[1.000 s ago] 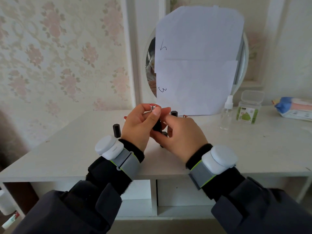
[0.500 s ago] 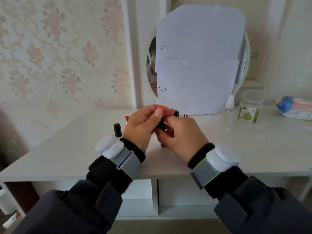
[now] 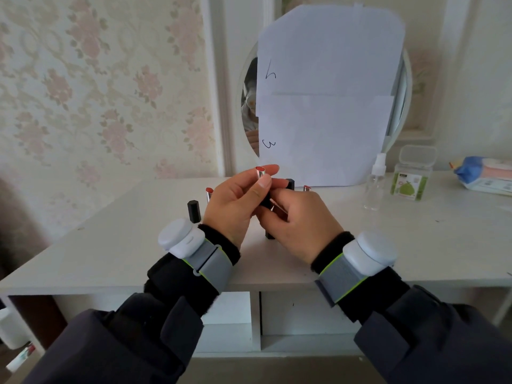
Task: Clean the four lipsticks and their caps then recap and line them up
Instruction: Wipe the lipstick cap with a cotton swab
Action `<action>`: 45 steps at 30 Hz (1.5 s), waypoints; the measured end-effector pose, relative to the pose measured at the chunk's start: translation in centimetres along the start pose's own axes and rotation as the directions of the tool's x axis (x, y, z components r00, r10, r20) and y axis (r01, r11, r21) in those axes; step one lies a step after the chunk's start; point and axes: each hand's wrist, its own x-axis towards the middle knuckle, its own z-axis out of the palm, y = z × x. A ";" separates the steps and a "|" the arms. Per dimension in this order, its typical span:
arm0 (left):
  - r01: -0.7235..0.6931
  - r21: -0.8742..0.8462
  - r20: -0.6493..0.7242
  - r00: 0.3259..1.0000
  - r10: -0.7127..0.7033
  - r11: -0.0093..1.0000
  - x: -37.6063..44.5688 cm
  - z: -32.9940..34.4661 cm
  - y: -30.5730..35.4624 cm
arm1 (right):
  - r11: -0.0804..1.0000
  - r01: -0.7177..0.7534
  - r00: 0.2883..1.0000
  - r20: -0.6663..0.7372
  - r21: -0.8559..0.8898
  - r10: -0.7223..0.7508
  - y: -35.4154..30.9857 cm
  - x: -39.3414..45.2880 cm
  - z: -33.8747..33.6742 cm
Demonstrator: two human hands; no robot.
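White dressing table (image 3: 388, 239), three uncapped lipsticks, one (image 3: 260, 173) pinched by both hands (image 3: 235, 206) (image 3: 299, 225).

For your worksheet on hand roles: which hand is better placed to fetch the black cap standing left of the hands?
Left hand: the black hexagonal cap stands just beside it, though it grips the uncapped red lipstick.

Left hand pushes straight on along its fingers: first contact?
Probably the paper-covered mirror. The left hand, pinching an uncapped lipstick, points up and away toward its lower edge; nothing visibly lies between, though depth is unclear.
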 end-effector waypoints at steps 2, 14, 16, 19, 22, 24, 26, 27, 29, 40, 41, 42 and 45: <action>-0.002 0.012 -0.016 1.000 0.002 1.000 -0.1 0.0 0.1 | 1.000 -0.006 1.000 0.014 0.019 0.006 -0.1 0.0 0.0; -0.027 -0.028 -0.013 1.000 0.027 0.999 0.1 -0.1 0.0 | 0.999 0.000 1.000 -0.001 -0.045 0.000 0.1 0.3 -0.2; -0.021 -0.025 -0.016 1.000 0.020 0.999 0.1 -0.1 -0.1 | 0.996 0.013 0.999 -0.044 -0.087 -0.017 0.4 0.3 -0.1; -0.011 -0.029 -0.022 1.000 0.011 1.000 -0.1 0.0 0.0 | 0.996 0.017 0.999 -0.029 -0.090 -0.019 0.6 0.2 0.0; -0.010 -0.015 -0.003 1.000 0.010 1.000 -0.1 0.0 0.1 | 1.000 -0.013 1.000 0.024 -0.023 0.013 0.6 0.1 0.1; -0.006 -0.005 0.009 1.000 0.006 1.000 -0.1 0.1 0.1 | 1.000 -0.028 0.998 0.052 0.006 0.027 0.6 0.1 0.2; 0.000 0.005 0.019 1.000 0.000 1.000 -0.1 0.0 0.1 | 0.999 -0.032 0.997 0.073 0.021 0.030 0.6 0.1 0.2; 0.002 0.009 0.022 1.000 -0.002 1.000 -0.1 0.0 0.1 | 0.999 -0.032 0.996 0.080 0.032 0.030 0.6 0.2 0.2; 0.007 0.019 0.019 1.000 -0.007 1.000 -0.1 0.0 0.1 | 0.999 -0.028 0.996 0.084 0.044 0.024 0.5 0.2 0.2; 0.003 -0.011 -0.020 1.000 -0.004 1.000 0.0 0.0 0.4 | 0.996 -0.039 0.996 0.089 0.083 0.031 0.1 0.1 0.0; 0.004 -0.025 -0.027 1.000 -0.005 1.000 0.0 0.0 0.4 | 0.994 -0.042 0.995 0.092 0.101 0.033 0.0 0.0 -0.1; 0.002 -0.033 -0.034 0.999 -0.003 0.999 0.0 -0.1 0.5 | 0.992 -0.044 0.995 0.093 0.118 0.033 0.0 0.0 -0.1; -0.014 -0.026 -0.057 0.998 0.013 1.000 -0.1 -0.2 0.5 | 0.984 -0.052 0.994 0.099 0.172 0.035 -0.1 0.0 -0.2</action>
